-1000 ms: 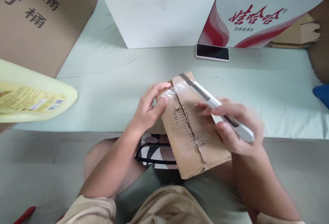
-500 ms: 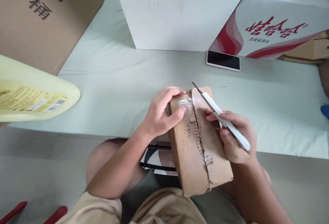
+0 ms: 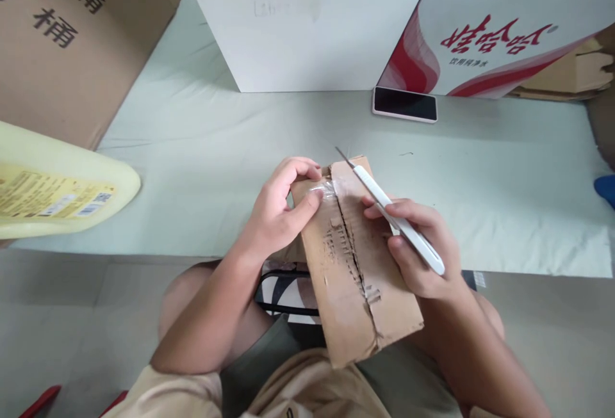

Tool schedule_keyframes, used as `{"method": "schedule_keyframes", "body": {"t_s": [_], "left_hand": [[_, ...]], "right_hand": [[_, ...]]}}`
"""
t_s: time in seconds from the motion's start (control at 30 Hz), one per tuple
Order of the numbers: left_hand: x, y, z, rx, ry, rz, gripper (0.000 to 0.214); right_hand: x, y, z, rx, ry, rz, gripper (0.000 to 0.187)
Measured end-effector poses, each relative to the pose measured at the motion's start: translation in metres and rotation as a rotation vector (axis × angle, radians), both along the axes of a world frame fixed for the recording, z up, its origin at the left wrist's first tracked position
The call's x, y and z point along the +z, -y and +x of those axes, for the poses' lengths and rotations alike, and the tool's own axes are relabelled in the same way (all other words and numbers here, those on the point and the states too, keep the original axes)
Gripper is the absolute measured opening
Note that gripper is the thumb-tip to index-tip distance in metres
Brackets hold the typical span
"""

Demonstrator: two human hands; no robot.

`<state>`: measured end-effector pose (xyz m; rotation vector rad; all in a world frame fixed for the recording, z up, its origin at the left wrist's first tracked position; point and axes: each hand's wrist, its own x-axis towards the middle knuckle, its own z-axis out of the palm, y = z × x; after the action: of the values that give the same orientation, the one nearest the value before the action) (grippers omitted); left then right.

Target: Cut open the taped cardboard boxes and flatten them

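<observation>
The box (image 3: 355,277) points lengthwise toward the table (image 3: 216,149) — left hand (image 3: 278,213) pinching its far-left corner, right hand (image 3: 418,245) gripping the knife (image 3: 398,226), blade at its far edge.

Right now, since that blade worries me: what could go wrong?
The left hand grips the small brown cardboard box at its far end, fingers beside the blade of the white utility knife; a slip might cut them. The box rests over the lap, so it could shift under the right hand.
</observation>
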<state>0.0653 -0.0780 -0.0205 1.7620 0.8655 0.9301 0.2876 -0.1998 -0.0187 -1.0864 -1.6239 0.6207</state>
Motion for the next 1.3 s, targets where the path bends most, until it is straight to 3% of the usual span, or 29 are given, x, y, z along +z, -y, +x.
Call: {"method": "schedule_keyframes", "body": {"t_s": [0.13, 0.23, 0.33, 0.6, 0.73, 0.87, 1.13, 1.3], "left_hand": [[0.0, 0.003, 0.003, 0.113, -0.032, 0.031, 0.01], [0.0, 0.013, 0.013, 0.257, -0.075, 0.054, 0.006], [-0.003, 0.022, 0.02, 0.261, -0.078, 0.058, 0.009], [-0.008, 0.018, 0.013, 0.104, -0.019, -0.011, 0.019], [-0.009, 0.019, 0.014, 0.12, 0.012, -0.052, 0.018], [-0.012, 0.019, 0.015, 0.117, 0.012, -0.056, 0.018], [-0.015, 0.018, 0.015, 0.137, -0.005, -0.018, 0.018], [-0.015, 0.018, 0.014, 0.123, 0.005, -0.024, 0.019]], "right_hand": [[0.042, 0.023, -0.007, -0.148, 0.121, -0.062, 0.036], [0.07, 0.034, -0.017, -0.14, 0.272, -0.13, 0.036], [0.081, 0.03, -0.026, -0.092, 0.447, -0.199, 0.029], [0.062, 0.015, -0.029, -0.183, 0.505, -0.187, 0.024], [0.061, 0.015, -0.028, -0.156, 0.474, -0.129, 0.023], [0.061, 0.016, -0.028, -0.182, 0.404, -0.169, 0.021], [0.054, 0.01, -0.025, -0.163, 0.506, -0.051, 0.028], [0.048, 0.004, -0.023, -0.16, 0.669, 0.047, 0.021]]}}
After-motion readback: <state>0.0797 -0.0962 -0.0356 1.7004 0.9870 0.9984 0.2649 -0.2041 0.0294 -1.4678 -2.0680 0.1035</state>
